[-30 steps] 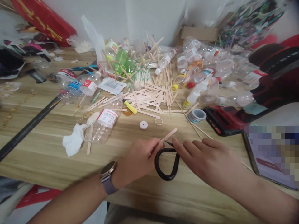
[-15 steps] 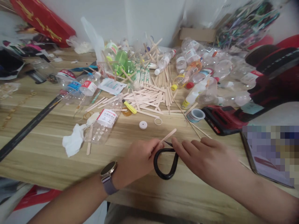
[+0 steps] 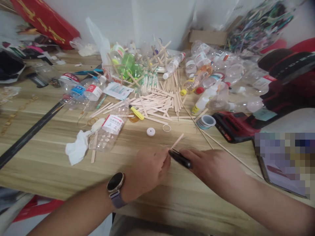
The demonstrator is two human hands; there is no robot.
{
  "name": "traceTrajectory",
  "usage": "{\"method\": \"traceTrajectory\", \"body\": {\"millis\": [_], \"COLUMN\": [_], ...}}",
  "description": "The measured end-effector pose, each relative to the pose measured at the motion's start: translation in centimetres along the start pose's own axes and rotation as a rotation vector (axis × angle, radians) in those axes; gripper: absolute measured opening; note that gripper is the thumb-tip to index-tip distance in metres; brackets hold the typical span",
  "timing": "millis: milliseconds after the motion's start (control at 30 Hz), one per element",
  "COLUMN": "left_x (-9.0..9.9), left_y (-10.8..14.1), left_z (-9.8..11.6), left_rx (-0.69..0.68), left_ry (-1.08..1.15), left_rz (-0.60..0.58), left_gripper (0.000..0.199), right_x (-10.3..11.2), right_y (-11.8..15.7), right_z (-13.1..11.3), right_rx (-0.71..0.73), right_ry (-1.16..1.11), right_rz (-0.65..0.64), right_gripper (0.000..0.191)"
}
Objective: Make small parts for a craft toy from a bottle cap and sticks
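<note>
Near the front of the wooden table, my left hand (image 3: 150, 167) is closed on a flat wooden craft stick (image 3: 177, 140), whose free end points up and to the right. My right hand (image 3: 209, 167) grips a pair of black-handled scissors (image 3: 180, 158), seen nearly edge-on. The scissors' near end meets the stick beside my left fingertips; the blades are blurred. Just beyond my hands lie a white bottle cap (image 3: 151, 131) with a dark spot in its middle and a small pale ring (image 3: 166, 127).
A clear plastic bottle (image 3: 108, 131) and crumpled tissue (image 3: 77, 147) lie at left. Craft sticks (image 3: 157, 105) pile up in the middle, with a yellow-handled tool (image 3: 136, 112) beside them. Several bottles (image 3: 201, 78), a roll of tape (image 3: 206, 121), a red-black power tool (image 3: 241, 126) and a tablet (image 3: 283, 177) are at right.
My right hand has turned the scissors, so the handle loop that faced me now shows edge-on. The scissors have shifted up, and the craft stick has tilted slightly steeper in my left hand.
</note>
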State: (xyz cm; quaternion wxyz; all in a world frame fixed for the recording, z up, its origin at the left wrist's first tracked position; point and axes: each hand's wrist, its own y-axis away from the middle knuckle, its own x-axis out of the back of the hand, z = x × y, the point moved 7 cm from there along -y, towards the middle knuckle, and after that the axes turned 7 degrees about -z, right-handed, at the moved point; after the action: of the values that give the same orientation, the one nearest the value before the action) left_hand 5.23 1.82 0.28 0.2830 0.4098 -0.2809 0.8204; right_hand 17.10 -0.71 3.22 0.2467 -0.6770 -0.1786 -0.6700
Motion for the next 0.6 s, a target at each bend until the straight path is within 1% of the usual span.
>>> {"method": "traceTrajectory", "body": {"millis": [67, 100, 133, 200, 267, 300, 367, 467, 533, 600], "left_x": [0.1, 0.2, 0.3, 0.5, 0.5, 0.5, 0.6, 0.8, 0.9, 0.9], "left_y": [0.1, 0.1, 0.1, 0.0, -0.1, -0.1, -0.1, -0.2, -0.2, -0.1], "left_z": [0.4, 0.6, 0.8, 1.1, 1.4, 1.5, 1.7, 1.8, 1.8, 2.0], "left_rx": [-0.037, -0.055, -0.072, -0.113, -0.156, -0.179, -0.214, -0.204, -0.187, -0.190], "left_ry": [-0.120, -0.168, -0.204, -0.253, -0.297, -0.323, -0.379, -0.415, -0.416, -0.427], "left_rz": [0.042, 0.059, 0.071, 0.092, 0.092, 0.094, 0.114, 0.148, 0.133, 0.113], "left_gripper": [0.033, 0.032, 0.030, 0.027, 0.026, 0.025, 0.024, 0.034, 0.039, 0.037], "right_x": [-0.5, -0.8, -1.2, -2.4, -3.5, -3.8, -4.1, -4.5, -4.6, -4.7], "right_y": [0.0, 0.0, 0.0, 0.2, 0.6, 0.8, 1.0, 1.2, 1.2, 1.3], "right_z": [0.5, 0.7, 0.8, 1.0, 0.6, 0.3, -0.2, -0.7, -0.7, -0.7], "right_rx": [-0.097, -0.149, -0.209, -0.369, -0.552, -0.628, -0.746, -0.831, -0.843, -0.844], "right_ry": [-0.088, -0.155, -0.271, -0.640, -1.046, -1.199, -1.422, -1.599, -1.646, -1.659], "right_rz": [0.004, -0.015, -0.055, -0.177, -0.287, -0.305, -0.300, -0.269, -0.256, -0.245], "right_gripper": [0.029, 0.033, 0.037, 0.043, 0.045, 0.044, 0.042, 0.047, 0.049, 0.049]}}
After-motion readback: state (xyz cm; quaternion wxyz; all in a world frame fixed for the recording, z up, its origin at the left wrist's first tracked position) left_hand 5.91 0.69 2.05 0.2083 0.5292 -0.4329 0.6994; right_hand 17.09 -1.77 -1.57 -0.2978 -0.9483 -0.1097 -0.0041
